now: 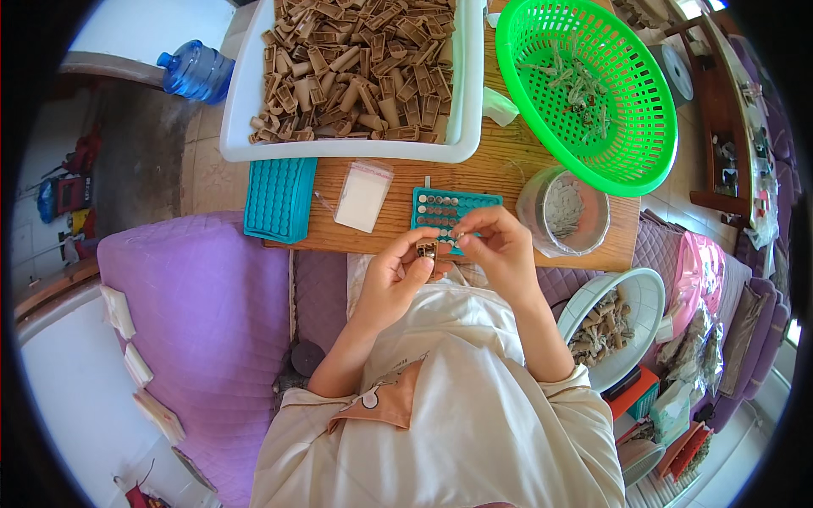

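Observation:
My left hand [400, 271] is closed on a small brown plastic housing [427, 248], with something dark and shiny showing in its open side. Close beside it, my right hand [500, 249] has thumb and forefinger pinched together over a tiny pale piece that I cannot make out. Just beyond both hands lies a teal tray [492, 201] with rows of small round silver discs like button cells; my fingers hide its near part. Right of it stands a clear tub [597, 229] with small greyish pieces.
A white bin [468, 85] heaped with brown housings [356, 68] fills the table's far side. Stacked teal trays [278, 203] and clear plastic bags [364, 196] lie left. A green basket [652, 127] overhangs the right edge. Below it, a pale basin [648, 313] holds brown pieces with wires.

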Demonstrator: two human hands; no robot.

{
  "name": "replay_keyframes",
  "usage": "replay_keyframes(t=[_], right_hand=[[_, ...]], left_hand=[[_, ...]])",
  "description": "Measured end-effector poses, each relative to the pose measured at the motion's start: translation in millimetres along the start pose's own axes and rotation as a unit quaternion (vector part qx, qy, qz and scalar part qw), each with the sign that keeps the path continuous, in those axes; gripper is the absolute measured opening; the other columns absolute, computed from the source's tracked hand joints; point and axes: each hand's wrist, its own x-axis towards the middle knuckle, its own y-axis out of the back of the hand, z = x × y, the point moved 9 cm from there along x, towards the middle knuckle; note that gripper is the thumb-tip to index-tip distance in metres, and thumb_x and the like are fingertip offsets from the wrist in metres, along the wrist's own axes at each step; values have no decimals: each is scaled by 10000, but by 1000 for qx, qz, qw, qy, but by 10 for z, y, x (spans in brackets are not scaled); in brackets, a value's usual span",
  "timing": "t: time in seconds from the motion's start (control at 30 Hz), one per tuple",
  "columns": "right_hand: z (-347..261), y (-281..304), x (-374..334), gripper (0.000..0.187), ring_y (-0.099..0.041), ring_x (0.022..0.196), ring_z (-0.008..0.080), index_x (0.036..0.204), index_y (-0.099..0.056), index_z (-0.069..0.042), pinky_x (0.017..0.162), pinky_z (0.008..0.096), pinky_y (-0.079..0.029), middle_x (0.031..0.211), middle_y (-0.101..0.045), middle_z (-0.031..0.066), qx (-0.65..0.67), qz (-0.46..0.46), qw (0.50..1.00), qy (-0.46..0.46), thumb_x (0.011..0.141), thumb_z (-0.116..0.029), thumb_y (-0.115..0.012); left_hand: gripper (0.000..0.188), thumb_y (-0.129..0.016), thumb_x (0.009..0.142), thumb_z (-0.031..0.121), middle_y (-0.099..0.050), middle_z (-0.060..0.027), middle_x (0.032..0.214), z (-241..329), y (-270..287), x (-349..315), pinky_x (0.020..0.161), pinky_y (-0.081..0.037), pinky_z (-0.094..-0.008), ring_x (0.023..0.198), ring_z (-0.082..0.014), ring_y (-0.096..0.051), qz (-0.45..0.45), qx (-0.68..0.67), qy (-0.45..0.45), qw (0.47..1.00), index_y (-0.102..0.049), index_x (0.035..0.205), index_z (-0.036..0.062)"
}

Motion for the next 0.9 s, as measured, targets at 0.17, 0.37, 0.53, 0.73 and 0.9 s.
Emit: replay_keyframes(t=[0.17, 0.37, 0.53, 0.73, 0.9], right_hand=[[-327, -222, -144, 172, -550, 749, 111, 902, -507, 8, 662, 239, -487, 837, -563, 66, -172, -20, 983, 60, 751, 46, -578], [-77, -155, -107, 224, -555, 736, 115, 953, -456, -6, 575, 227, -501, 876, -484, 53, 47, -3, 997, -54, 763, 46, -564], [50, -209, -101, 294, -523, 697, 69, 988, -427, -60, 505, 178, -415, 888, -461, 29, 99, -34, 984, -145, 761, -42, -613], [178, -228, -61, 242, -508, 660, 79, 895, -396, -38, 485, 204, -439, 850, -456, 41, 100, -72, 972, -198, 764, -25, -599], [273, -187, -27, 249, -504, 658, 83, 870, -400, -36, 468, 203, -418, 817, -470, 32, -15, -62, 974, -218, 758, -65, -620]], left_hand=[[353, -472, 860, 94, -549, -99, 1022, 6, -72, -16, 737, -473, -240, 855, -148, -579, -19, -28, 9, 999, -382, 1184, -12], [363, -531, 823, 60, -551, -99, 1043, 127, -57, -61, 742, -455, -222, 887, -141, -574, 28, 69, -46, 996, -421, 1163, -9], [340, -544, 799, 6, -587, -108, 997, 208, -67, -79, 733, -456, -228, 875, -132, -577, 52, 152, -99, 982, -469, 1130, 5], [324, -531, 803, 7, -600, -99, 957, 177, -71, -62, 717, -458, -220, 850, -115, -577, 52, 160, -90, 982, -477, 1122, 9], [274, -493, 813, 9, -596, -84, 905, 85, -12, -18, 675, -463, -212, 791, -89, -573, 52, 156, -59, 985, -484, 1087, -2]])
